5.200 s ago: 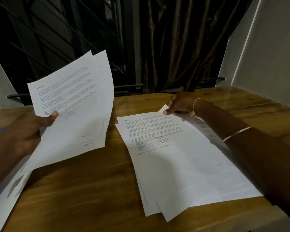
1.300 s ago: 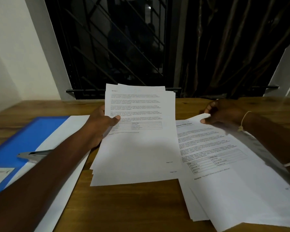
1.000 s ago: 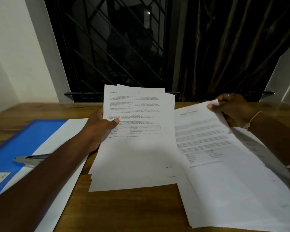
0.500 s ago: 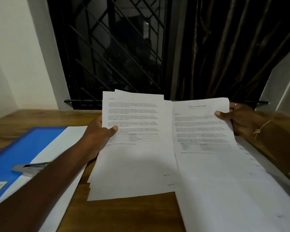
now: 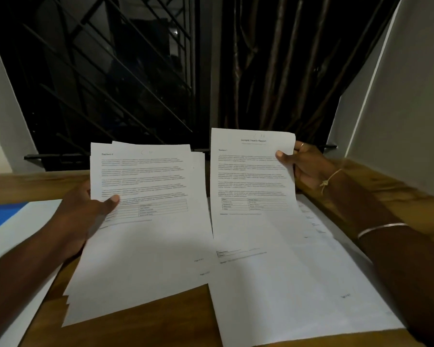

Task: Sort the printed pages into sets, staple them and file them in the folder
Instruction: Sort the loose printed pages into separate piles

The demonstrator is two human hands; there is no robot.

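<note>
A sheaf of printed pages (image 5: pixel 145 246) is held up in the left hand (image 5: pixel 85 211), lifted off the table and tilted towards the viewer. The sheets are fanned slightly, so several edges show at the top and at the lower left corner. The top sheet is headed "Section 2" and carries paragraphs of small text above a table. The left thumb presses on the front of the sheaf at its left edge, and the fingers are curled behind it, out of sight.

Just to the right, almost edge to edge with the sheaf, the right hand (image 5: pixel 308 166) holds up a single page (image 5: pixel 248 171) headed "Sample Health Report", with "Section 1" beneath. The thumb pinches the page's right edge from the front, and the fingers lie behind it. The page's lower end blends into a loose pile of pages (image 5: pixel 298 284) lying flat on the wooden table (image 5: pixel 135 329) below, spread towards the near right corner.

The right hand wears a ring (image 5: pixel 302 145), a thread bracelet (image 5: pixel 330 177) at the wrist and a thin metal bangle (image 5: pixel 381 227) further up the forearm.

At the far left edge a blue folder (image 5: pixel 0 216) lies on the table, with a white sheet (image 5: pixel 23 234) partly over it, beneath the left forearm.

Behind the table are a dark window grille (image 5: pixel 110 71) and a dark curtain (image 5: pixel 273 58), with pale walls on either side. The room is dim.
</note>
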